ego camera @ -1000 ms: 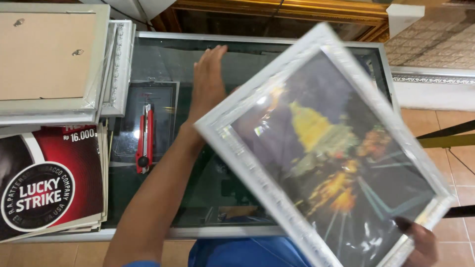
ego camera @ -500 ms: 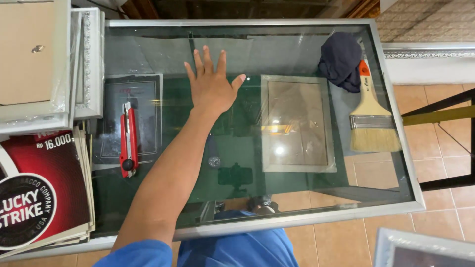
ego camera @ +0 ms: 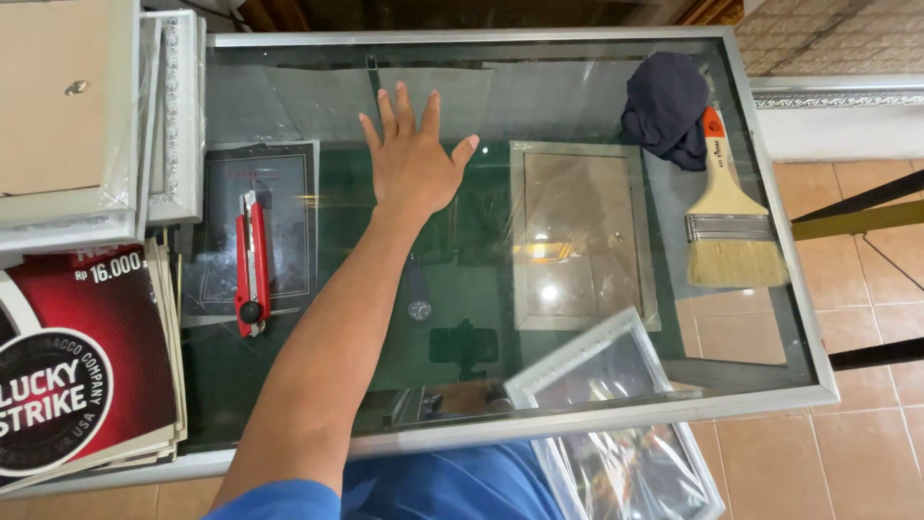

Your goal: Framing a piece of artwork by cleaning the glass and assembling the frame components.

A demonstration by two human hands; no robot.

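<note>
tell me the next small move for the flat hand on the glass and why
Probably lift the left hand off the glass tabletop. It lies flat with fingers spread and holds nothing, while the wrapped white picture frame is coming in at the near edge; the right hand is out of view.

— Can you see my right hand anywhere?

— No, it's out of view. The wrapped picture frame (ego camera: pixel 616 424) at the bottom is blurred, and the picture's lower edge cuts it off, so I can't tell what holds it.

— And its upper part?

— It sits behind the glass surface (ego camera: pixel 481 241), dimmed by reflections.

— What about the stack of red posters (ego camera: pixel 77 376) on my left?

— The left edge cuts them off, and the pale frames (ego camera: pixel 67 116) above them too.

— My left hand (ego camera: pixel 412 162)?

— In full view, though my arm runs out at the bottom edge.
</note>
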